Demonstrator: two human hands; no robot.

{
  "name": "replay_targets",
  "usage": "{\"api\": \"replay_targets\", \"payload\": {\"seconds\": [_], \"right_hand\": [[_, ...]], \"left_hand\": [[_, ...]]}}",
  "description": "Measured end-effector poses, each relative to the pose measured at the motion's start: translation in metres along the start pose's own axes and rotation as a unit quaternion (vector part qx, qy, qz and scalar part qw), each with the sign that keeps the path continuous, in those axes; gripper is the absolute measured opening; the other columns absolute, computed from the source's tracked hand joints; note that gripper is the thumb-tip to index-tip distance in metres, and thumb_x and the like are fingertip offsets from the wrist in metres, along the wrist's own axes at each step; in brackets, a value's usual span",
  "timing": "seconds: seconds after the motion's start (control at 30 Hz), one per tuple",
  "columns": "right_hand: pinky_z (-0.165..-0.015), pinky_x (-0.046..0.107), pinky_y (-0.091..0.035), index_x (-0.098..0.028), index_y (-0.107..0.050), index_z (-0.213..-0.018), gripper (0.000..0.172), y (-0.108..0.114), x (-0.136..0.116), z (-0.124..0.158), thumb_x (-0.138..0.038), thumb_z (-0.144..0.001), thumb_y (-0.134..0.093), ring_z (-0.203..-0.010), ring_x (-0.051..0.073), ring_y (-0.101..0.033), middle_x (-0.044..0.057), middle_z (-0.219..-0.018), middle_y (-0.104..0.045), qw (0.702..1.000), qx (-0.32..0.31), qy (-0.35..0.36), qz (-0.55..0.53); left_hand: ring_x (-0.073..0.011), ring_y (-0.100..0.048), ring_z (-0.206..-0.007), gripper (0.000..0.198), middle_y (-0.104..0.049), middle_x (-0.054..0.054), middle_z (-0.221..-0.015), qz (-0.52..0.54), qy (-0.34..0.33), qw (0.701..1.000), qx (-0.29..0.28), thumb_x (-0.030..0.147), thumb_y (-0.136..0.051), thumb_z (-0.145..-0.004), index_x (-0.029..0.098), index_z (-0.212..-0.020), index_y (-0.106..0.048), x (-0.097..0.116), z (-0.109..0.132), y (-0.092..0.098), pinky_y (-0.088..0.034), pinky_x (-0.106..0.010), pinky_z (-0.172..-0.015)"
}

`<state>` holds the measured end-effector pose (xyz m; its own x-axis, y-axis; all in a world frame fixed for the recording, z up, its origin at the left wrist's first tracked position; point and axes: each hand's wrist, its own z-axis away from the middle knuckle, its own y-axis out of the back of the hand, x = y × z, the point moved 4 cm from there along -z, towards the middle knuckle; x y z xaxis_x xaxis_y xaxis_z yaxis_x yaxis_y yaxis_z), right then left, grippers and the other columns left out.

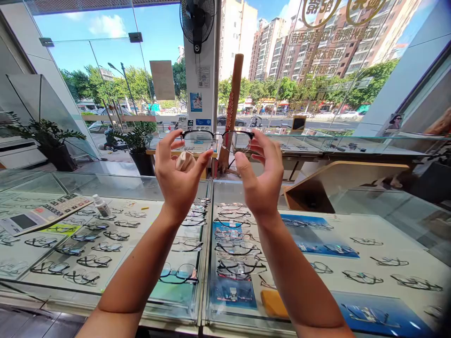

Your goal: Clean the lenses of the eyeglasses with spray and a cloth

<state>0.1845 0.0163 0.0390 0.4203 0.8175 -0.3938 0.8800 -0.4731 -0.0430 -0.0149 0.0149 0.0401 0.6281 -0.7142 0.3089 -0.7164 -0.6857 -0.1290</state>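
I hold a pair of black-rimmed glasses up at eye level, lenses facing the window. My left hand pinches the left lens rim between thumb and fingers, and a small beige cloth is tucked in its palm. My right hand grips the right lens rim the same way. Both forearms rise over a glass display counter.
Under the counter glass lie several rows of glasses frames. A calculator and a small white bottle rest on the counter at left. A wooden stand sits at right. Potted plants, a fan and shop windows are behind.
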Motion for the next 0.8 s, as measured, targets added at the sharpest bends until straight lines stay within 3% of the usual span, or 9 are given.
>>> {"api": "replay_targets", "payload": {"seconds": [0.13, 0.33, 0.63, 0.8], "right_hand": [[-0.106, 0.054, -0.06, -0.033, -0.064, -0.147, 0.051, -0.004, 0.007, 0.001, -0.04, -0.097, -0.068, -0.124, 0.03, -0.07, 0.009, -0.137, -0.07, 0.998, -0.019, -0.034, -0.046], [-0.106, 0.05, -0.061, -0.03, -0.065, -0.147, 0.051, -0.003, 0.008, 0.0, -0.039, -0.096, -0.067, -0.126, 0.028, -0.071, 0.01, -0.138, -0.071, 0.998, -0.011, -0.024, -0.048], [-0.111, 0.052, -0.059, -0.028, -0.075, -0.136, 0.036, 0.007, -0.003, -0.001, -0.035, -0.103, -0.06, -0.124, 0.026, -0.073, 0.008, -0.131, -0.075, 0.994, 0.078, 0.025, -0.068], [-0.112, 0.054, -0.059, -0.029, -0.079, -0.126, 0.029, 0.009, -0.005, -0.003, -0.033, -0.104, -0.062, -0.123, 0.026, -0.074, 0.007, -0.124, -0.078, 0.991, 0.107, 0.03, -0.069]], "left_hand": [[-0.0256, -0.069, -0.114, 0.069, -0.068, -0.01, -0.134, -0.011, -0.031, 0.999, 0.021, 0.052, -0.094, -0.083, 0.029, -0.14, -0.063, 0.002, 0.001, 0.003, -0.058, -0.038, -0.087], [-0.028, -0.067, -0.121, 0.071, -0.066, -0.008, -0.135, 0.047, -0.013, 0.999, 0.015, 0.051, -0.096, -0.081, 0.033, -0.142, -0.064, -0.002, 0.001, 0.002, -0.061, -0.042, -0.097], [-0.0325, -0.066, -0.137, 0.07, -0.06, -0.008, -0.147, 0.12, -0.055, 0.991, 0.007, 0.052, -0.091, -0.086, 0.033, -0.146, -0.059, -0.008, 0.001, -0.004, -0.06, -0.049, -0.11], [-0.0336, -0.063, -0.143, 0.067, -0.059, -0.008, -0.149, 0.148, -0.044, 0.988, -0.012, 0.05, -0.088, -0.09, 0.035, -0.148, -0.058, -0.009, 0.003, -0.008, -0.061, -0.049, -0.112]]}}
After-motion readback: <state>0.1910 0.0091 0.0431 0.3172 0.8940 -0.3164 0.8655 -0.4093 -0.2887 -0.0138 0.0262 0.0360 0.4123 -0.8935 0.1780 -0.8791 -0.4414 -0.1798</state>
